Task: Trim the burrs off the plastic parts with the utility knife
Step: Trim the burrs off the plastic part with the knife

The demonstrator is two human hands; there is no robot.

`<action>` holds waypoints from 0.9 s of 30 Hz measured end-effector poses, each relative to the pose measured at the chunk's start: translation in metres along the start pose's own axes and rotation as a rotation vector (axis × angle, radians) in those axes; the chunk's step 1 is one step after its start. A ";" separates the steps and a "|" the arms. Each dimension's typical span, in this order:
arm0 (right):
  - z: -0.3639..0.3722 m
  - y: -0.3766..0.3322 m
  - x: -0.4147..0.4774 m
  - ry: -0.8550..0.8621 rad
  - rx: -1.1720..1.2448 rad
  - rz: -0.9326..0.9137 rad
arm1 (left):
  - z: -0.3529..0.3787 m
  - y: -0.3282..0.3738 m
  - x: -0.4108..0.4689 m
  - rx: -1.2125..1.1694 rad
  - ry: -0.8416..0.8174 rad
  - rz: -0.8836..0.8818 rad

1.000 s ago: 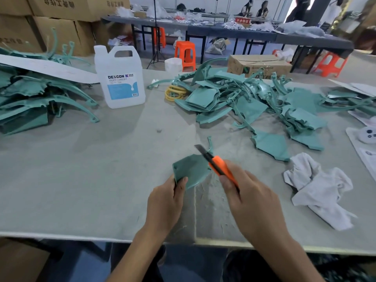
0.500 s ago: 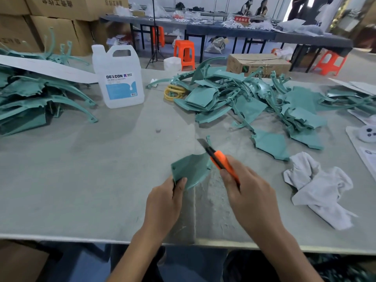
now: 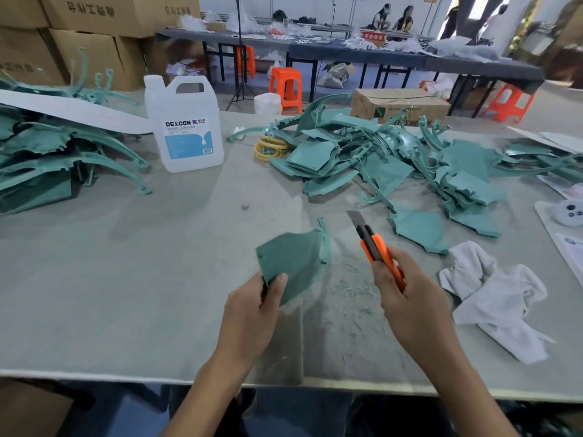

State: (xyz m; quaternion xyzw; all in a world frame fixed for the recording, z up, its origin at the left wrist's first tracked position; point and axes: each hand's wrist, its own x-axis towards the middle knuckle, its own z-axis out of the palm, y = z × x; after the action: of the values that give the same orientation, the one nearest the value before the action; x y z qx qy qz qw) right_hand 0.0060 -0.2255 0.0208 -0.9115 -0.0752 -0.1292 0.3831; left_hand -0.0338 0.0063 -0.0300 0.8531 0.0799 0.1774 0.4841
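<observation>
You look between strokes: your left hand (image 3: 252, 313) pinches the teal plastic panel (image 3: 293, 257), your right hand (image 3: 410, 307) grips the orange utility knife (image 3: 377, 247); next, blade (image 3: 355, 219) onto its edge.

A plastic part (image 3: 293, 260) is held by its near corner in the left hand (image 3: 252, 310), over the near middle of the table (image 3: 126, 294). The utility knife (image 3: 375, 247) is held in the right hand (image 3: 410, 304), just right of the part and apart from it, blade pointed away from the person. Shavings (image 3: 350, 279) are scattered on the table between the hands. A cloth (image 3: 498, 298) is laid right of the right hand. A heap of parts (image 3: 362, 152) is spread behind the hands, across the middle and right. A jug (image 3: 186, 127) is stood left of the heap, with rings (image 3: 268, 146) laid between them. A second pile (image 3: 47, 159) is stacked at the far left, under a board (image 3: 79, 113). A cardboard box (image 3: 400, 105) is set behind the heap.
</observation>
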 end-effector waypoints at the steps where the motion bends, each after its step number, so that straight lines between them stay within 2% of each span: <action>1: -0.001 -0.001 -0.001 0.001 0.073 0.017 | -0.007 0.008 0.003 -0.074 0.005 -0.009; 5: -0.013 -0.012 -0.001 0.055 0.394 0.067 | -0.043 0.048 0.013 -0.586 -0.038 -0.081; 8: -0.021 -0.025 0.001 0.067 0.517 0.078 | -0.070 0.076 0.015 -0.694 -0.019 -0.068; 12: -0.020 -0.041 -0.006 -0.056 0.660 0.050 | -0.090 0.099 0.012 -0.804 -0.086 -0.079; 16: -0.012 -0.057 -0.014 -0.207 0.771 0.052 | -0.112 0.115 0.010 -0.836 -0.199 -0.019; 19: 0.002 -0.070 -0.025 -0.283 0.966 0.160 | -0.119 0.127 0.013 -0.908 -0.296 0.119; 21: 0.020 -0.085 -0.036 -0.290 1.086 0.273 | -0.106 0.135 0.013 -0.864 -0.239 0.167; 23: 0.040 -0.104 -0.046 -0.318 1.189 0.374 | -0.082 0.139 0.012 -0.767 -0.108 0.187; 27: 0.058 -0.124 -0.057 -0.423 1.341 0.481 | -0.063 0.138 0.016 -0.524 0.071 0.228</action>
State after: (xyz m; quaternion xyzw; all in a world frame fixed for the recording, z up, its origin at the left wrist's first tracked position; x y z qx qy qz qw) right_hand -0.0678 -0.0999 0.0498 -0.4786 -0.0082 0.2102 0.8524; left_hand -0.0473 -0.0101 0.1207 0.6957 -0.0484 0.2750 0.6618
